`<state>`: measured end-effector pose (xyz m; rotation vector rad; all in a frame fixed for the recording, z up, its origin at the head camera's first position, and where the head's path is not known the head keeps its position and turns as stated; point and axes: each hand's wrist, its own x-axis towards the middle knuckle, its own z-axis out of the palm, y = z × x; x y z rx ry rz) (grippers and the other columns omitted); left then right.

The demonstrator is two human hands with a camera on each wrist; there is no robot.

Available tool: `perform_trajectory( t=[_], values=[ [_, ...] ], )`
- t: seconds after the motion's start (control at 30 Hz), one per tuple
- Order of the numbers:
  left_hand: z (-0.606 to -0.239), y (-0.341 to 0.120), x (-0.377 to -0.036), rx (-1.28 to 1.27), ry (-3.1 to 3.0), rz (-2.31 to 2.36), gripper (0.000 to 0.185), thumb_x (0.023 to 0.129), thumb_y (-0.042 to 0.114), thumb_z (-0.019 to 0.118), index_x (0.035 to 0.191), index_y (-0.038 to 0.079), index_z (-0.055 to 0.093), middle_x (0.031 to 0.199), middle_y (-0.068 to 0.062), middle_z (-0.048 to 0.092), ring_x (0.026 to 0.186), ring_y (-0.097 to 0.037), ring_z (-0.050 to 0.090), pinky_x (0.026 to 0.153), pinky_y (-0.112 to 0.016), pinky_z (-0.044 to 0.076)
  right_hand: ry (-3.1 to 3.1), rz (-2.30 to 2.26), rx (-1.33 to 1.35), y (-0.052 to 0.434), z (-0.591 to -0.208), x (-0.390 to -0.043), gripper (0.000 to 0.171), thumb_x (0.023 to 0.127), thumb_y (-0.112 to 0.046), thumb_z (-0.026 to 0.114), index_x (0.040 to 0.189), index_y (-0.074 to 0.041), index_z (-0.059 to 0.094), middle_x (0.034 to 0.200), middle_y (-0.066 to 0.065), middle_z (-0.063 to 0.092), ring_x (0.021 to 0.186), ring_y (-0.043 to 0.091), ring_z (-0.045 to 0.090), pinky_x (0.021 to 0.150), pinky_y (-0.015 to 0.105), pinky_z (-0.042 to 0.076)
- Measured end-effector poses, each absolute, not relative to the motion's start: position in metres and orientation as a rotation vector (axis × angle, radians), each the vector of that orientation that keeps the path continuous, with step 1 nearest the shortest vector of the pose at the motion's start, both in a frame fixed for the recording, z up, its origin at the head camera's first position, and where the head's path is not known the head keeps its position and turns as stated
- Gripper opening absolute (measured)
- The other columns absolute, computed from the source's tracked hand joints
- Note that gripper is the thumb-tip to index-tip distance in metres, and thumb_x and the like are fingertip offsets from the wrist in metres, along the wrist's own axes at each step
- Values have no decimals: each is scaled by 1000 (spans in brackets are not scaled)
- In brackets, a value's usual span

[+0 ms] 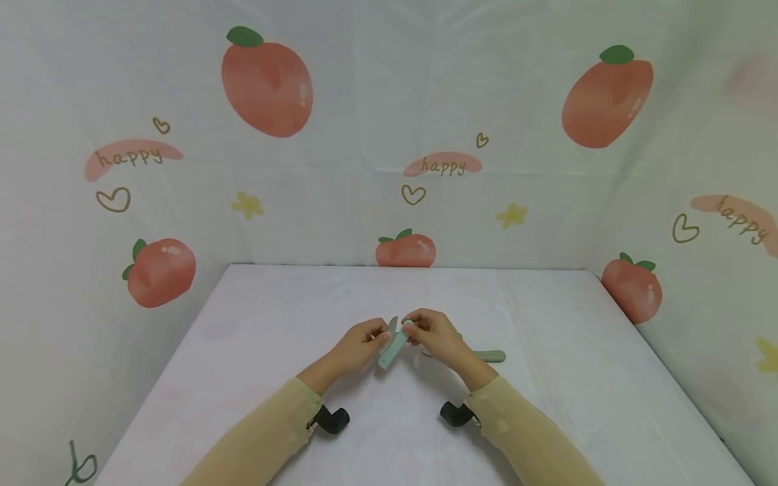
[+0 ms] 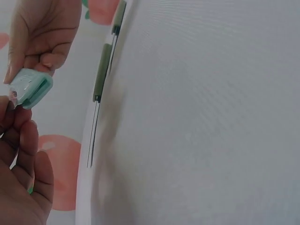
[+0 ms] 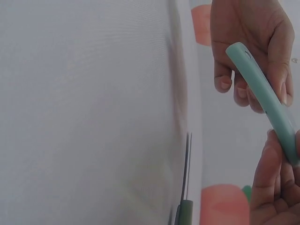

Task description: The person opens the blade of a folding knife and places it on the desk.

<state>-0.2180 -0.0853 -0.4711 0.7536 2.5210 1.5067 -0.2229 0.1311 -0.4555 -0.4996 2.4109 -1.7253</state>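
Above the table, both hands hold a mint-green folding knife (image 1: 394,349), its handle slanting down toward the left. A short metal blade (image 1: 392,325) stands partly out from the handle. My right hand (image 1: 436,335) pinches the upper end of the handle between thumb and fingers. At the blade, the thumb and fingertips of my left hand (image 1: 360,345) pinch the knife from the left side. The right wrist view shows the curved handle (image 3: 262,89) running between the two hands. Seen end-on in the left wrist view, the handle (image 2: 40,91) has a slot.
Behind my right hand lies a green-handled utensil (image 1: 491,356) with a metal end, partly hidden by that hand. Another green handle (image 2: 119,16) lies beside it. The white table (image 1: 292,297) ends at a patterned cloth backdrop (image 1: 352,135).
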Motion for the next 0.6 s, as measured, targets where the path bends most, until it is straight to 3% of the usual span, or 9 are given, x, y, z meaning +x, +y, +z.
perform_trajectory(
  t=[0.43,0.6],
  values=[
    [-478,-90,-217,528,2569,1887,18,103,17,57,87,8,55,84,0,57,77,-13,48,65,-27,39,2327,-1809,-397,142,-455,-221,23,100,-8,62,113,11,61,92,12,71,78,15,65,72,27,56],
    [-475,-92,-215,506,2556,1874,16,103,16,57,90,8,57,85,1,64,82,-13,55,71,-27,42,2312,-1821,-386,144,-453,-220,21,99,-7,62,111,11,61,89,10,70,77,13,64,71,26,55]
  ],
)
